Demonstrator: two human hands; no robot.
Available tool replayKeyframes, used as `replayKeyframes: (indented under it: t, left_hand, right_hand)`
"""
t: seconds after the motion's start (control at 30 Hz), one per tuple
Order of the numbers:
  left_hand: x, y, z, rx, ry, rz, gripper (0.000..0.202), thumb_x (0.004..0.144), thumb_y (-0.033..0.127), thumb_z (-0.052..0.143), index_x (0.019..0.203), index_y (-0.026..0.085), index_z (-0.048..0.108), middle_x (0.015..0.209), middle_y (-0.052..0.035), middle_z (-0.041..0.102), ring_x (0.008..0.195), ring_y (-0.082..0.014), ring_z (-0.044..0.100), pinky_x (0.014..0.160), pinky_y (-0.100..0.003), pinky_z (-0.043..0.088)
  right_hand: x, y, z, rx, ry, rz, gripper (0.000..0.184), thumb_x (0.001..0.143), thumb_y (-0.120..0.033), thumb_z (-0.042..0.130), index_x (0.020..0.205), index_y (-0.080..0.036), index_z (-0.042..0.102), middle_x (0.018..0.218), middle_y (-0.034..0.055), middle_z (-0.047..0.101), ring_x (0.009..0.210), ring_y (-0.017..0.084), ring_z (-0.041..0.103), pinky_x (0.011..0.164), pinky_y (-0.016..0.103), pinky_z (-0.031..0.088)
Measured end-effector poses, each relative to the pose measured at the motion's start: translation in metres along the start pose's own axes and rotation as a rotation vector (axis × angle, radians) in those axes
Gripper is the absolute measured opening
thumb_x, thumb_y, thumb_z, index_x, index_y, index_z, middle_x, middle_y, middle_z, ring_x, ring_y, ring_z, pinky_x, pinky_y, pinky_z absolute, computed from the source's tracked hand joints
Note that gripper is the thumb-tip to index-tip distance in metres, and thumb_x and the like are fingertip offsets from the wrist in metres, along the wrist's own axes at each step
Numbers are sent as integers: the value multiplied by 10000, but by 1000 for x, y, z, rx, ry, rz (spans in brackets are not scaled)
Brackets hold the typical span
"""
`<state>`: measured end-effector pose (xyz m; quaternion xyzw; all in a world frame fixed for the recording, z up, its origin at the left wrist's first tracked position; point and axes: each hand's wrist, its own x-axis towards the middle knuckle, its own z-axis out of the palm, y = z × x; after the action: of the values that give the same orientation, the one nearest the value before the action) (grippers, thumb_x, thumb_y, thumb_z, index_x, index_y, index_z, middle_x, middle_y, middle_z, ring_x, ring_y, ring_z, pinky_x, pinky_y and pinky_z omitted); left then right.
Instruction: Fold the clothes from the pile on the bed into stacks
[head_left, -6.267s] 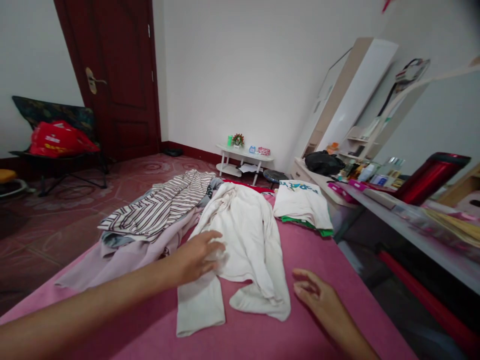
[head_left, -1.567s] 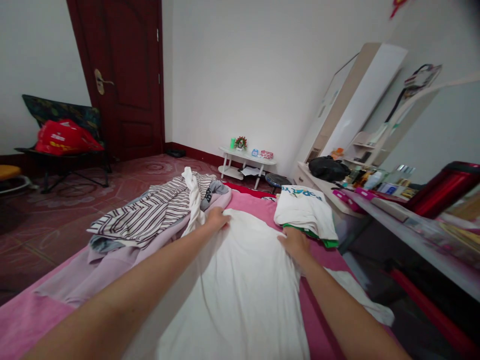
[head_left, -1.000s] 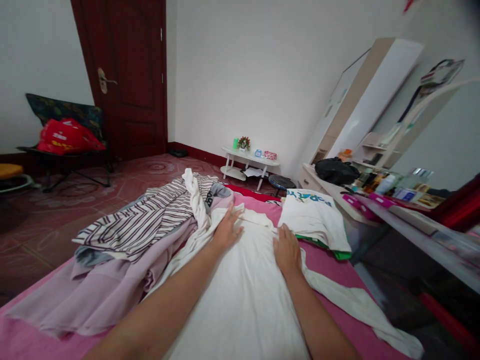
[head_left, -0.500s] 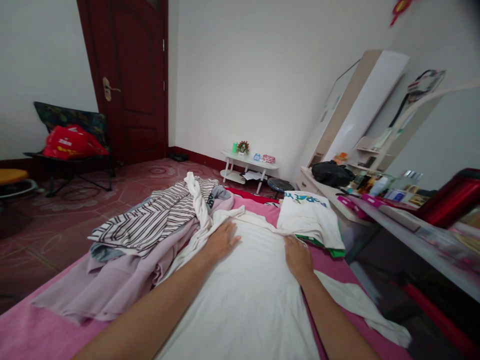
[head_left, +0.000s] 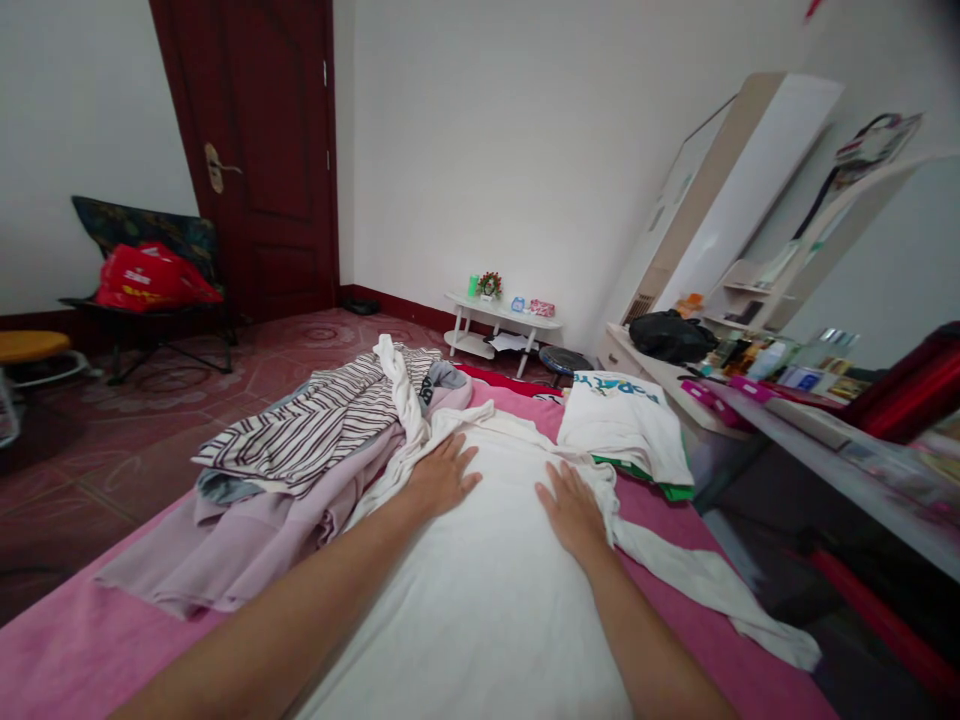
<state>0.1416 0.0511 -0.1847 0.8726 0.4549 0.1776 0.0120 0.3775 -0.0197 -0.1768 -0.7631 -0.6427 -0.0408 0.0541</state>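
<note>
A white long-sleeved shirt [head_left: 480, 590] lies spread over the pink bed cover [head_left: 300, 375], its lower part running out of view at the bottom. My left hand [head_left: 442, 478] rests flat on the shirt's upper left, fingers apart. On the upper right of the same shirt lies my right hand [head_left: 571, 505], also flat with fingers spread. One sleeve stretches out to the right across the pink cover; the other is bunched and twisted along the left, its end on a striped garment [head_left: 330, 415]. Neither hand grips anything.
Left of the shirt, the striped garment tops a heap with a pale mauve garment [head_left: 225, 560]. Folded white and green clothes [head_left: 626, 420] sit at right. A cluttered dressing table [head_left: 720, 420] stands beyond the bed's right side; a low white table [head_left: 502, 318] stands by the wall.
My right hand has moved inward, left across the shirt, and its fingers have spread. The cloth at the right shoulder now shows beside it. My left hand stays nearly in place; the view shifts slightly.
</note>
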Motion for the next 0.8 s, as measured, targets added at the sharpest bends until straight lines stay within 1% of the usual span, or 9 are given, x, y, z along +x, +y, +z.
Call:
replayKeyframes:
  t: [0.1, 0.2, 0.3, 0.37, 0.43, 0.53, 0.67, 0.73, 0.8]
  left_hand:
    - [-4, 7, -1, 30, 4, -40, 566, 930, 512, 348, 1391, 197, 437, 1497, -126, 327, 1381, -294, 286, 1112, -454, 262]
    - [-17, 21, 0, 47, 17, -12, 613, 908, 562, 367, 1390, 189, 436, 1494, -157, 321, 1385, -332, 261, 1101, -510, 244]
    - [-46, 31, -6, 2, -5, 160, 618, 914, 572, 340, 1423, 223, 374, 1517, -135, 275, 1400, -322, 222, 1111, -526, 210]
    - [-72, 33, -16, -51, -50, 254, 595, 925, 532, 347, 1449, 249, 319, 1536, -110, 234, 1412, -304, 192, 1122, -520, 192]
    - [-98, 30, -30, -122, -106, 281, 595, 919, 502, 385, 1465, 294, 270, 1551, -77, 190, 1423, -290, 157, 1134, -515, 171]
    - [-134, 25, -55, -248, -203, 243, 628, 895, 495, 445, 1466, 395, 205, 1558, -11, 145, 1429, -278, 135, 1142, -528, 134]
    - [-172, 19, -87, -352, -307, 246, 715, 837, 547, 514, 1448, 464, 152, 1550, 0, 160, 1420, -296, 166, 1121, -581, 106]
    - [-188, 13, -95, -362, -327, 259, 746, 796, 568, 555, 1433, 489, 175, 1538, -2, 206, 1405, -305, 220, 1111, -583, 133]
    - [-201, 5, -98, -360, -346, 269, 666, 791, 563, 551, 1397, 511, 280, 1516, 14, 282, 1361, -300, 326, 1095, -535, 229]
  right_hand:
    - [2, 6, 0, -46, 20, 81, 540, 957, -381, 316, 1440, -141, 347, 1512, 153, 279, 1394, 276, 233, 1105, 433, 184]
    - [-13, -25, 0, -34, 41, 106, 552, 954, -371, 306, 1442, -114, 336, 1506, 199, 262, 1387, 336, 230, 1079, 522, 209]
    - [-46, -54, -1, 46, 32, -122, 523, 955, -376, 305, 1458, -236, 305, 1545, 83, 209, 1420, 278, 157, 1107, 515, 185]
    - [-70, -58, -4, 96, 11, -280, 514, 958, -365, 298, 1465, -287, 271, 1553, 14, 177, 1430, 230, 124, 1130, 487, 169]
    - [-92, -49, -8, 122, -3, -353, 530, 956, -376, 306, 1475, -297, 232, 1554, -5, 153, 1431, 223, 115, 1138, 489, 171]
    - [-116, -27, -11, 138, 2, -418, 553, 949, -386, 326, 1480, -333, 180, 1548, -17, 153, 1427, 244, 128, 1129, 522, 205]
    - [-142, -4, -9, 137, 40, -475, 620, 913, -428, 402, 1473, -379, 141, 1525, 10, 214, 1392, 318, 228, 1049, 613, 308]
    - [-152, 8, -7, 126, 24, -517, 667, 856, -511, 488, 1451, -419, 202, 1492, 30, 295, 1346, 369, 314, 969, 647, 380]
    - [-163, 20, -6, 135, -35, -569, 645, 791, -566, 567, 1385, -489, 328, 1436, 22, 403, 1287, 378, 411, 904, 608, 457]
